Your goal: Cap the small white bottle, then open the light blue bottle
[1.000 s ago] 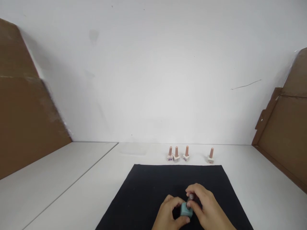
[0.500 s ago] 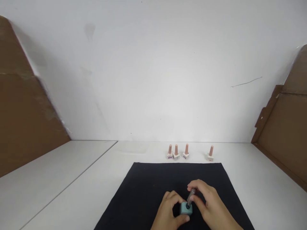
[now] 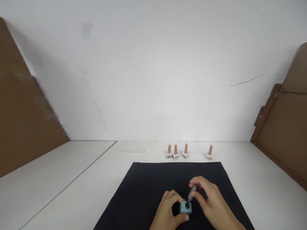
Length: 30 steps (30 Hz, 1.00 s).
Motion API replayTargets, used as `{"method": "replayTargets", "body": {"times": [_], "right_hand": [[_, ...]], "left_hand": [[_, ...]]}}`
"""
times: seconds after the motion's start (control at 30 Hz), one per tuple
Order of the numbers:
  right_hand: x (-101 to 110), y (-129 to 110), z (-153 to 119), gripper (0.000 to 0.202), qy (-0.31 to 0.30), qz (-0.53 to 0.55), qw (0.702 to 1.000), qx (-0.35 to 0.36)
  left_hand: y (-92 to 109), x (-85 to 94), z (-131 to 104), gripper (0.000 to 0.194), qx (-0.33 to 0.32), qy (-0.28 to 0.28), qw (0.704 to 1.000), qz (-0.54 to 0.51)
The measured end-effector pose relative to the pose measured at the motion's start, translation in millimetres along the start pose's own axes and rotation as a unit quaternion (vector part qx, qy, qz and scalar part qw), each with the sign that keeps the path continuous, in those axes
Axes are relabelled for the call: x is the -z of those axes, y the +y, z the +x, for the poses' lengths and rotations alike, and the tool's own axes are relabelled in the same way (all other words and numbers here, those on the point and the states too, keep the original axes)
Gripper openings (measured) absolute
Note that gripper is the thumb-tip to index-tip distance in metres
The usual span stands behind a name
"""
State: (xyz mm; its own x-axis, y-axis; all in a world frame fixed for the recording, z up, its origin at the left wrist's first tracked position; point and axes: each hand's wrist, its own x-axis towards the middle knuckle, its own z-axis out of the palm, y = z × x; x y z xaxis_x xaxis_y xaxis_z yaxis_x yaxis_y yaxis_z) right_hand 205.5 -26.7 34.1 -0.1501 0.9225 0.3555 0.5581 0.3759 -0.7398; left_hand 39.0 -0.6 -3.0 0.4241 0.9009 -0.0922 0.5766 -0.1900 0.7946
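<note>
A small light-blue square bottle stands on a black mat near the bottom of the view. My left hand grips the bottle from the left, thumb under its front. My right hand pinches a slim grey cap with its brush stem, tilted up and to the right, its lower end at the bottle's dark open neck.
Several small white bottles with tall peach caps stand in a row on the white table behind the mat; one is apart to the right. Brown cardboard panels flank both sides against a white wall.
The grey cap has come up off the blue bottle and tilted right in my right hand, showing the open neck. The view shifted slightly.
</note>
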Motion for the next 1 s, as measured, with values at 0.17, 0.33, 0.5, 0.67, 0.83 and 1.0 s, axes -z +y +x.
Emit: {"method": "replayTargets", "body": {"times": [0.17,0.33,0.5,0.67,0.83,1.0], "right_hand": [[0.5,1.0,1.2,0.024,0.007,0.000,1.000,-0.002],[1.8,0.5,1.5,0.022,0.013,-0.003,1.000,-0.003],[3.1,-0.4,1.4,0.023,0.020,-0.003,1.000,-0.001],[7.5,-1.4,-0.2,0.020,0.016,-0.001,1.000,-0.001],[6.9,0.4,-4.2,0.023,0.002,0.003,1.000,0.002],[2.5,0.4,-3.0,0.026,-0.013,0.005,1.000,0.006]], "left_hand": [[3.5,0.9,-0.8,0.020,0.006,0.004,1.000,0.004],[0.1,0.5,0.2,0.021,0.003,0.000,1.000,0.006],[4.5,1.5,0.4,0.020,0.013,-0.002,1.000,0.003],[4.4,1.8,-0.8,0.019,0.017,0.002,1.000,0.004],[-0.8,0.3,-0.5,0.020,0.009,0.001,1.000,-0.002],[-0.4,-0.6,0.6,0.021,0.008,0.009,1.000,-0.006]]}}
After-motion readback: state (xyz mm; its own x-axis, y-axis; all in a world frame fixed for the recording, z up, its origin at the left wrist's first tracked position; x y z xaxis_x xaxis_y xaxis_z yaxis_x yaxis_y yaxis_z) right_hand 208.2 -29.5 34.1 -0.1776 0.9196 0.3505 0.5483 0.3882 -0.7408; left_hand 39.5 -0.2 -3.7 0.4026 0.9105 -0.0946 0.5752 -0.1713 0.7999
